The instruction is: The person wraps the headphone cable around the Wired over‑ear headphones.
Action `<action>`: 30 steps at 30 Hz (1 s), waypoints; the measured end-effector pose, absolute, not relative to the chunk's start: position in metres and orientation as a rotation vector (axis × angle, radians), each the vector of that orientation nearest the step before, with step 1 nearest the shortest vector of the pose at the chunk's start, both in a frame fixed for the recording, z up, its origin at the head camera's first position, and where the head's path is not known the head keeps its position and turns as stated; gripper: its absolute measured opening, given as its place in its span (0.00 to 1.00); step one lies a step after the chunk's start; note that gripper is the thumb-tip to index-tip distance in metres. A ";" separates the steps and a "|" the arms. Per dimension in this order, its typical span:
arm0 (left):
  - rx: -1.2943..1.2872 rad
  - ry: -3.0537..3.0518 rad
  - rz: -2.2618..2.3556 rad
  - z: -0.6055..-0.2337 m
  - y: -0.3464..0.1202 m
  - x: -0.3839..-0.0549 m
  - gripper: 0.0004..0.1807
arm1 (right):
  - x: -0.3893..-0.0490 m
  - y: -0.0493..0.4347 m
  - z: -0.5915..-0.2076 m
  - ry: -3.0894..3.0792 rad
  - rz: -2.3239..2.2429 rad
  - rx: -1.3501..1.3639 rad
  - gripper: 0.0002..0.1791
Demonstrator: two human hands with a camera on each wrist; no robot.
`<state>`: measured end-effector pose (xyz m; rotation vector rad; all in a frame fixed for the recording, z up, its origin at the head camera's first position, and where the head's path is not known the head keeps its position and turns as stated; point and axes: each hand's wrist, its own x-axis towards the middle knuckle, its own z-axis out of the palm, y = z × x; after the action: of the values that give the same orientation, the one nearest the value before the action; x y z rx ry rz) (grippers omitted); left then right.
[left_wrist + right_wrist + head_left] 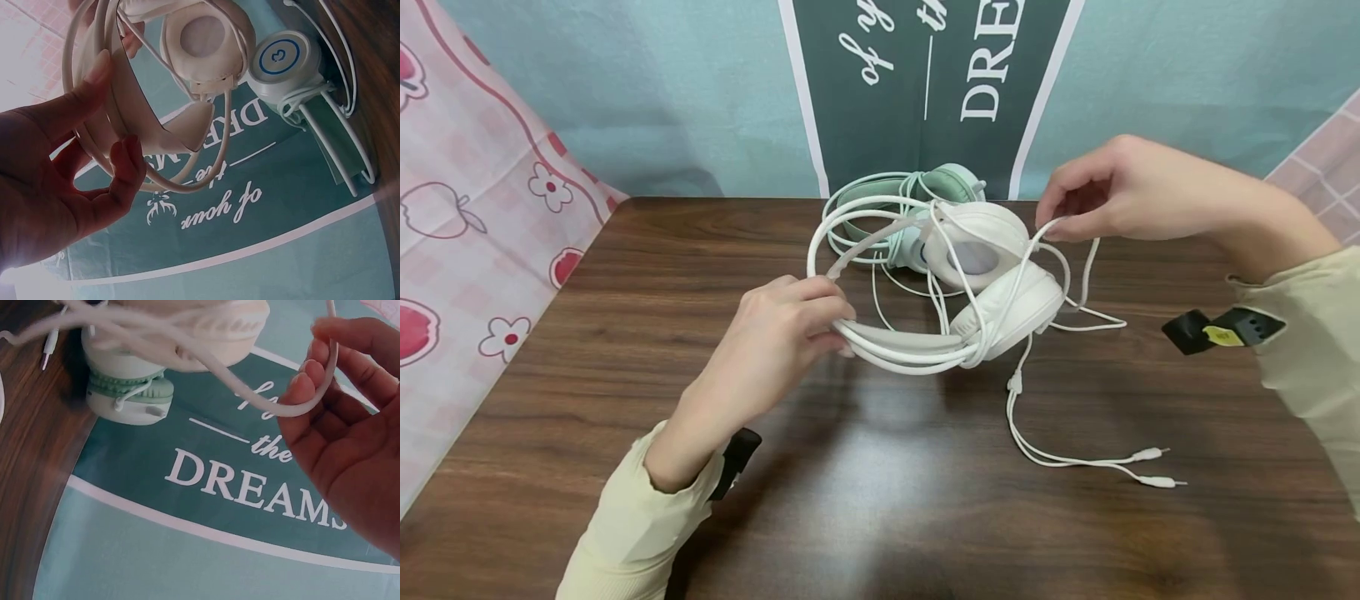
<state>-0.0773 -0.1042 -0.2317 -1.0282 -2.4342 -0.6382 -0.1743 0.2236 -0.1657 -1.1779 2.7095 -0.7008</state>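
Note:
White over-ear headphones (1026, 310) are held up off the table by my left hand (782, 342), whose thumb and fingers grip the headband and the cable loops around it. In the left wrist view, one padded ear cup (203, 40) faces the camera. My right hand (1157, 200) pinches a stretch of the white cable (287, 411) to the right of the ear cups. More cable wraps across the ear cups. Below them hangs a splitter (1015, 382) with two plug ends (1159, 482) over the table.
Behind the white pair, mint-green headphones (950, 182) with their own wound cable rest on the dark wooden table (587, 400). A blue cloth (715, 100) with a dark green lettered panel (910, 125) hangs at the back. Pink patterned cloth (475, 250) hangs on the left.

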 end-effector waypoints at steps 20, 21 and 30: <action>-1.089 -2.477 -0.624 -0.233 -0.115 -0.075 0.13 | -0.184 0.236 -0.170 2.741 -0.558 -1.070 0.05; -1.095 -2.477 -0.625 -0.233 -0.115 -0.074 0.13 | -0.185 0.238 -0.169 2.750 -0.558 -1.078 0.05; -1.159 -2.482 -0.654 -0.235 -0.115 -0.075 0.14 | -0.192 0.244 -0.166 2.842 -0.619 -0.924 0.04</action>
<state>-0.0747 -0.1150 -0.2347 -1.1587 -2.4816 -0.6537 -0.1917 0.2442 -0.1660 -0.9242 2.8418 -0.6194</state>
